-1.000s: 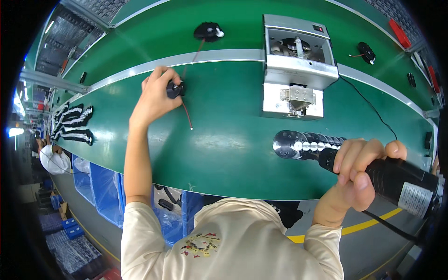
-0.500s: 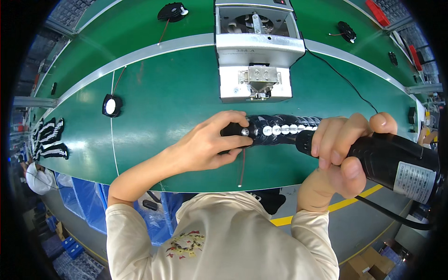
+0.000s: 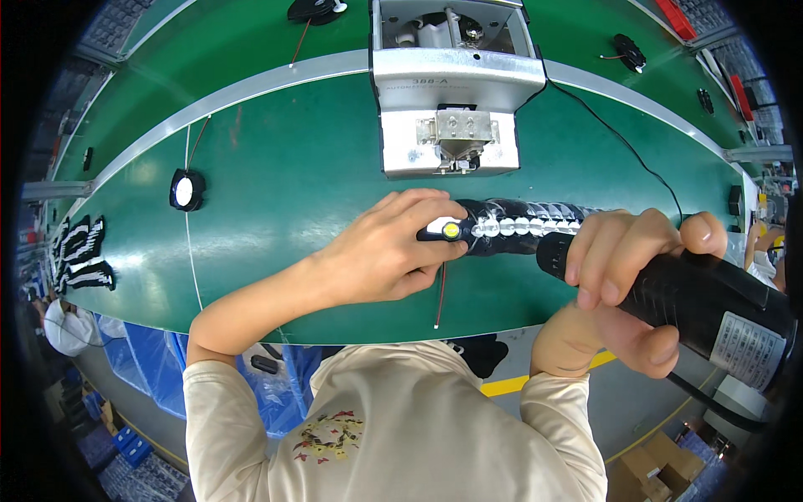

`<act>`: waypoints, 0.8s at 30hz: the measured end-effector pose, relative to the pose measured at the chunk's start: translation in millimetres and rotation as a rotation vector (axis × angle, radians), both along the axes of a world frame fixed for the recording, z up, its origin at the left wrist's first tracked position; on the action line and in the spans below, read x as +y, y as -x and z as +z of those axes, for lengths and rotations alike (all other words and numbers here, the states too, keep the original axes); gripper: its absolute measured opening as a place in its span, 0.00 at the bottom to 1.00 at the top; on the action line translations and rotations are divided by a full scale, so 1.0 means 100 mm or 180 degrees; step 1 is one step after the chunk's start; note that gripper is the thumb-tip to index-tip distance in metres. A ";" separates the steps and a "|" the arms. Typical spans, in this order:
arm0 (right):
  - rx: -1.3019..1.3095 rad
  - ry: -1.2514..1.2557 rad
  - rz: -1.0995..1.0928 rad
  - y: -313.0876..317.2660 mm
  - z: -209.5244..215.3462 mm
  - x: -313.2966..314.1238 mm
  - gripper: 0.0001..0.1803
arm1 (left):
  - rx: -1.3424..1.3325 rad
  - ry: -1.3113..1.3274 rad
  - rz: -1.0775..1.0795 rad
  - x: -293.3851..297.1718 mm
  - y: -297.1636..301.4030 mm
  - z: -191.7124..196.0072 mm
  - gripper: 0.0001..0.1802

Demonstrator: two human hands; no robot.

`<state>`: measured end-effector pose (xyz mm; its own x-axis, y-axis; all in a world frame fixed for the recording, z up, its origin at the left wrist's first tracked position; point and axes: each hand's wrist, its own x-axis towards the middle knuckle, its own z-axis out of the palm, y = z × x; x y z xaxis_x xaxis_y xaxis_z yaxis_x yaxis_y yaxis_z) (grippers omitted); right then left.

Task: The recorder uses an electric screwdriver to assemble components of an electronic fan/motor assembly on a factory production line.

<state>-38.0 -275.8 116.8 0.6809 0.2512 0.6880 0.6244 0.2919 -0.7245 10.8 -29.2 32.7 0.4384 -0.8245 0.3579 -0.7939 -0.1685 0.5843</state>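
My left hand is closed, thumb and fingers gripping a small black part at the left end of a row. Its top shows a white patch and a bright yellow round centre. A thin red wire hangs from under the hand toward the bench's near edge. Reaching right, the row of black round parts lies side by side, with white discs along the middle. My right hand is wrapped around a black electric screwdriver, its nose pointing left just over the row; its bit cannot be made out.
Beyond the row stands a silver screw feeder, its black cable running right. A black part with a white disc sits on the green bench at left, near patterned gloves. Blue bins stand below.
The part's top under my left fingers now shows a yellow centre, where a silvery dot showed before. The right hand with the screwdriver has shifted slightly right. The feeder's inner mechanism has turned.
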 end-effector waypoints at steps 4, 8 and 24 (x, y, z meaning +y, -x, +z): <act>-0.0035 0.0242 0.0219 -0.10 0.10 -0.07 0.36 | 0.0190 0.0041 0.0062 -0.02 0.02 -0.08 0.17; 0.0087 -0.0199 -0.0136 -0.23 0.17 0.20 0.32 | 0.0185 0.0085 -0.0012 -0.06 -0.01 -0.12 0.17; 0.0428 -0.0077 -0.1417 -0.84 0.16 0.80 0.21 | 0.0112 0.0245 0.0022 0.18 -0.04 -0.15 0.09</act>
<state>45.6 -195.8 132.5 0.8023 -0.1009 0.5884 0.5938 0.0345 -0.8038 14.8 -10.8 17.3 0.4574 -0.7920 0.4043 -0.7716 -0.1275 0.6232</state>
